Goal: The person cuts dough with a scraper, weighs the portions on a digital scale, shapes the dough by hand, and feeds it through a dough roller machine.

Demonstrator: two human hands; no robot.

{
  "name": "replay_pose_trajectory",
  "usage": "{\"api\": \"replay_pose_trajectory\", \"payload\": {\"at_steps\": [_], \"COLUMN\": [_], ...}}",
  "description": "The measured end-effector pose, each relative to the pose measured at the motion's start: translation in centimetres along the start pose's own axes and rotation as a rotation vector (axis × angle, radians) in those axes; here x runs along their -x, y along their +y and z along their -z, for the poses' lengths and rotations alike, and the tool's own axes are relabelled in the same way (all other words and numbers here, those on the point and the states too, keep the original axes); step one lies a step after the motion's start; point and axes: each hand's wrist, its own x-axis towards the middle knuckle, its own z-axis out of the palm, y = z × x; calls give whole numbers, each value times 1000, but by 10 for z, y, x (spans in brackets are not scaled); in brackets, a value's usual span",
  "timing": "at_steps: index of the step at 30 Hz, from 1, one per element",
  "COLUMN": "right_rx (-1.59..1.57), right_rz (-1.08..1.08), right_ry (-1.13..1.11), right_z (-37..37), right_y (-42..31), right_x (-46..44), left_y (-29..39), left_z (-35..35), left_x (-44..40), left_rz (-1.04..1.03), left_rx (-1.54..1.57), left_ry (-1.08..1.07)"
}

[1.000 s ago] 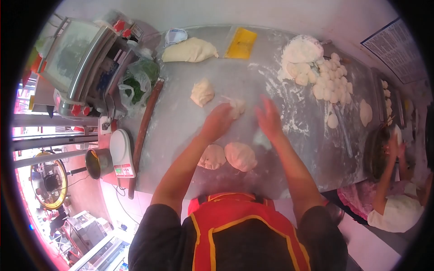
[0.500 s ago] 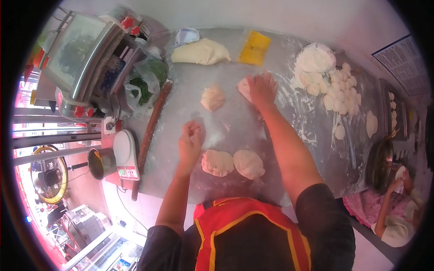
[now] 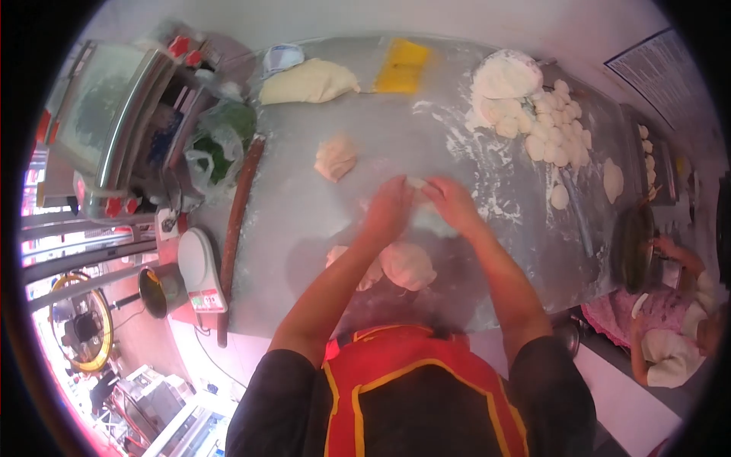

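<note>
Both my hands meet over the middle of the metal worktop (image 3: pixel 297 228). Between the fingertips of my left hand (image 3: pixel 390 204) and my right hand (image 3: pixel 454 202) is a piece of dough (image 3: pixel 416 183), mostly covered by the fingers. Closer to my apron sit two round dough lumps: the right lump (image 3: pixel 410 266) shows fully, and the left lump (image 3: pixel 371 276) is partly hidden by my left forearm. Ahead and to the left rests a folded dough lump (image 3: pixel 335 158). A long dough slab (image 3: pixel 308 82) lies at the back beside a yellow flat piece (image 3: pixel 402 66).
On the left are a rolling pin (image 3: pixel 243 206), a scale (image 3: pixel 200 263), greens in a plastic bag (image 3: pixel 225 145) and a machine (image 3: pixel 114 114). Back right, a flour heap (image 3: pixel 509 74) adjoins several small dough pieces (image 3: pixel 560 126). Another person (image 3: pixel 674 335) works at the right beside a pan (image 3: pixel 632 247).
My right hand has drawn back toward me with the dough from the worktop. My left hand has moved right and forward to join it. The camera view has shifted slightly.
</note>
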Motion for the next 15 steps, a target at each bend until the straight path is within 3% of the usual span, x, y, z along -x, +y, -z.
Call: {"api": "replay_pose_trajectory", "payload": {"at_steps": [2, 3, 4, 6, 9, 15], "right_rx": [-109, 6, 124, 229, 386, 535], "right_rz": [-108, 11, 114, 92, 59, 42], "right_ry": [118, 193, 262, 370, 328, 342], "right_z": [-29, -36, -43, -49, -54, -54], "right_y": [31, 25, 19, 11, 2, 27], "right_x": [3, 8, 11, 18, 25, -14], "left_y": [13, 22, 22, 7, -14, -3], "left_z": [-8, -13, -23, -44, -37, -43], "left_x": [-14, -28, -38, -25, -11, -52], "left_rz": [201, 277, 241, 250, -258, -144], "left_rx": [-12, -21, 54, 195, -380, -520], "left_ry": [-93, -136, -96, -43, -34, 6]}}
